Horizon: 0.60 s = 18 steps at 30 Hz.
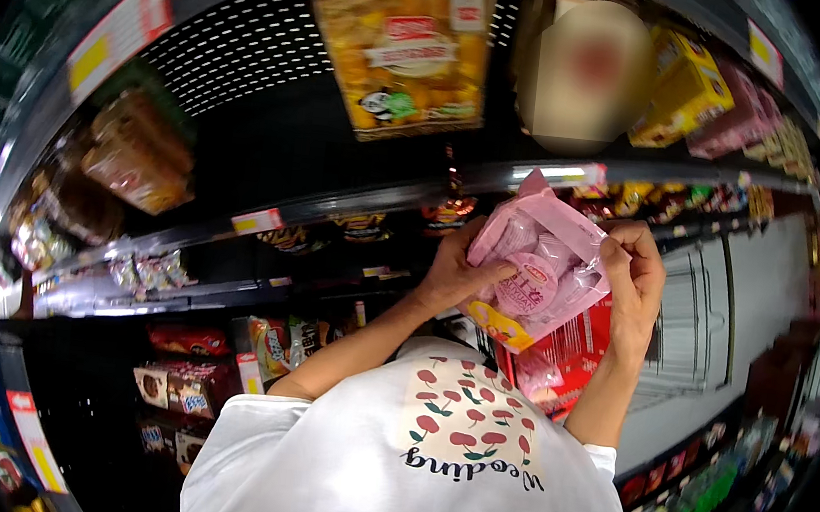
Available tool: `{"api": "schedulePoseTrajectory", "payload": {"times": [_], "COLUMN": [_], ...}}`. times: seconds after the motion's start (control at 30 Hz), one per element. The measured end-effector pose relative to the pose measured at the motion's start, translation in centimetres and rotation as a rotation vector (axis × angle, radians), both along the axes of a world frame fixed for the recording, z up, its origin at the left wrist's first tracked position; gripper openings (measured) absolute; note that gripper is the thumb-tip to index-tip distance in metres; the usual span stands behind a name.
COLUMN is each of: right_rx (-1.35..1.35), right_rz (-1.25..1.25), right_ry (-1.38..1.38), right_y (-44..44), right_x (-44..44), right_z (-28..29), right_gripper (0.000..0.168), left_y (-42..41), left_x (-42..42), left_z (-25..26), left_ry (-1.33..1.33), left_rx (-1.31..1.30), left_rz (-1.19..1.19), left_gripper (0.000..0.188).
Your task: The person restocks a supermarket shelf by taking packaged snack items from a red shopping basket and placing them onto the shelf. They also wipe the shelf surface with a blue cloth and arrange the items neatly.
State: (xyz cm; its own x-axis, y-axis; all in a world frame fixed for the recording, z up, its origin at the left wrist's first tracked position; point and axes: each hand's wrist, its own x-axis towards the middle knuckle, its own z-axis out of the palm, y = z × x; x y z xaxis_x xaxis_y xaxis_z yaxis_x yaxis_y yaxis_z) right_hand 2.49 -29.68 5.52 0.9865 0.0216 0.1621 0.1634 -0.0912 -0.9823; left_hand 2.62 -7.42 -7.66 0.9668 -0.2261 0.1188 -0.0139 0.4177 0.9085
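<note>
A pink snack package [571, 312] with a clear window is held up in front of my chest, tilted. Through the window several individually wrapped pale pieces show, behind a round pink label with writing. My left hand [456, 271] grips the package's left side, its thumb lying over the window next to the label. At the upper right corner, my right hand [630, 277] pinches the package edge between thumb and fingers. Below the package a red shopping basket or cart [578, 350] is partly hidden, with another pink packet [539, 372] in it.
Dark store shelves [385, 205] with price tags curve around ahead and left. They bear a yellow snack bag [420, 72], a yellow box [685, 90], packaged bread [142, 152] and cookie boxes [179, 385]. An aisle floor [700, 314] and lower shelves with bottles [705, 499] lie right.
</note>
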Motion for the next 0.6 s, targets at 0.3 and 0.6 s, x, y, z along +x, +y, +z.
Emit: {"api": "schedulePoseTrajectory", "payload": {"times": [0.3, 0.6], "right_rx": [-0.104, -0.405], "right_rz": [0.338, 0.376], "right_ry": [-0.026, -0.326], "right_y": [11.7, 24.8], "right_x": [2.1, 7.5], "right_z": [-1.3, -4.2], "right_gripper": [0.068, 0.054], "left_y": [10.0, 21.8], "left_x": [0.8, 3.2], "left_z": [0.3, 5.3], "left_ry": [-0.027, -0.194], "left_rx": [-0.064, 0.4], "left_rz": [0.824, 1.136], "left_gripper": [0.023, 0.033]}}
